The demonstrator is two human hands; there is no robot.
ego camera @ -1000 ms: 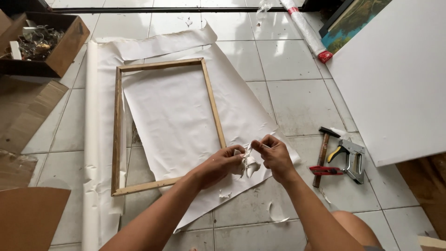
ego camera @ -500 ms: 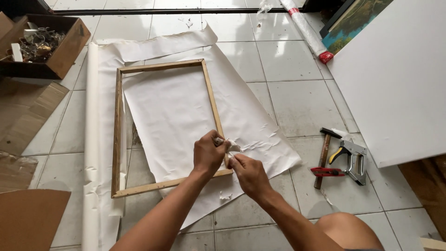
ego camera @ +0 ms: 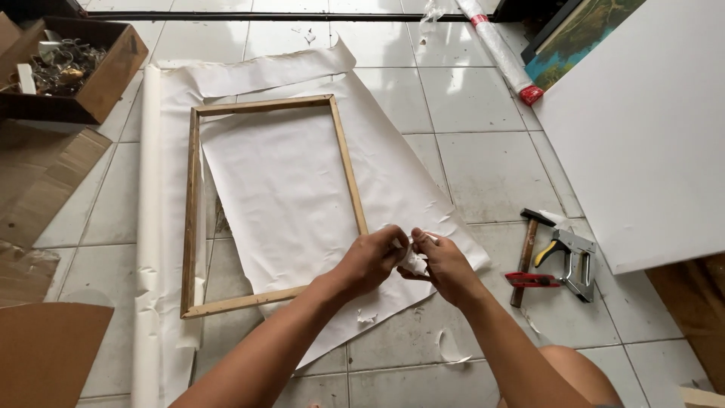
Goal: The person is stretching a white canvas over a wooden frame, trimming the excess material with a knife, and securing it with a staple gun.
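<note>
White floor tiles (ego camera: 483, 159) carry a wooden frame (ego camera: 192, 189) at ten o'clock from the left hand (ego camera: 371, 259) and right hand (ego camera: 444, 264), both pinched shut on a crumpled paper scrap (ego camera: 414, 261) between them.

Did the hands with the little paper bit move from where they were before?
Yes. A second ago both hands sat right of the wooden frame's lower right corner; the left hand and right hand, gripping the crumpled paper scrap, are nearer it now.

Left hand (ego camera: 371, 259), right hand (ego camera: 445, 264) — fingertips together, grip apparently pinched shut.
</note>
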